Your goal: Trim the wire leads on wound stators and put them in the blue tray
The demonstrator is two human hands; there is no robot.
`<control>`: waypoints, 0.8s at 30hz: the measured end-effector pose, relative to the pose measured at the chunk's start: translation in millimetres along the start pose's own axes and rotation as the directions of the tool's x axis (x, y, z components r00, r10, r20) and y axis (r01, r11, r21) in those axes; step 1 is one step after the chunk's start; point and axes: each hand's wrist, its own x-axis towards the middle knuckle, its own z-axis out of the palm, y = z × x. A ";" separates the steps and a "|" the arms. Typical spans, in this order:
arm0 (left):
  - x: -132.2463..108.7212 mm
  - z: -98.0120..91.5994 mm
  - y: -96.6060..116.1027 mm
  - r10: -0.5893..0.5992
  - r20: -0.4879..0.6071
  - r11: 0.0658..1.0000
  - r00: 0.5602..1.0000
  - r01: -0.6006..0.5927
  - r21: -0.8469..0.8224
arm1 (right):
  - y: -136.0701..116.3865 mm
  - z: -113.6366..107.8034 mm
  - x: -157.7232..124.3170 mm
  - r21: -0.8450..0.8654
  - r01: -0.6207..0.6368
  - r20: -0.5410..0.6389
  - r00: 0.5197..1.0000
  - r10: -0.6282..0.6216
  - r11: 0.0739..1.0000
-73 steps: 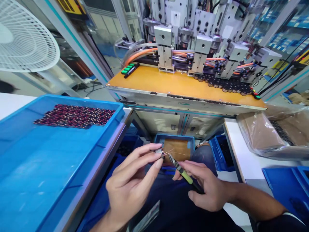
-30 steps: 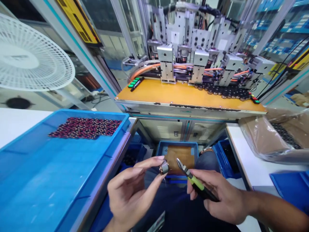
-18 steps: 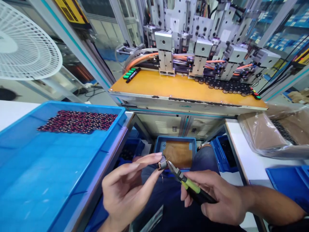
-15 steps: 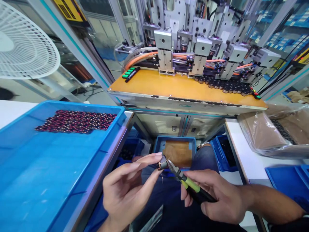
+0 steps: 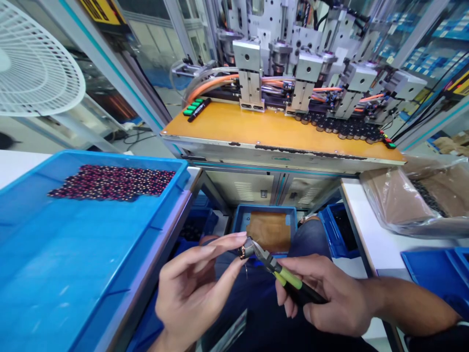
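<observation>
Between thumb and fingertips, my left hand pinches a small round motor part with a grey ring and copper windings. A thin wire end hangs below it. My right hand is wrapped around the black and yellow-green handles of a pair of cutting pliers. The pliers' jaws meet the right side of the part; whether a wire lies between them is too small to tell. Both hands are above my lap, in front of a blue bin with a brown sheet in it.
At the left stands a large blue tray holding rows of small dark parts. Ahead, a machine with an orange work surface carries several black parts. A plastic-lined box stands on the right table, a white fan far left.
The pliers' jaws have come up against the part, and the fine wire that stuck out at its upper right no longer shows. The view has shifted slightly.
</observation>
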 end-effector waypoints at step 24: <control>-1.8 1.0 2.7 -0.188 -0.054 0.982 0.981 0.187 -0.027 | -4.4 2.8 7.7 -0.178 -0.058 -0.182 0.983 0.026 0.982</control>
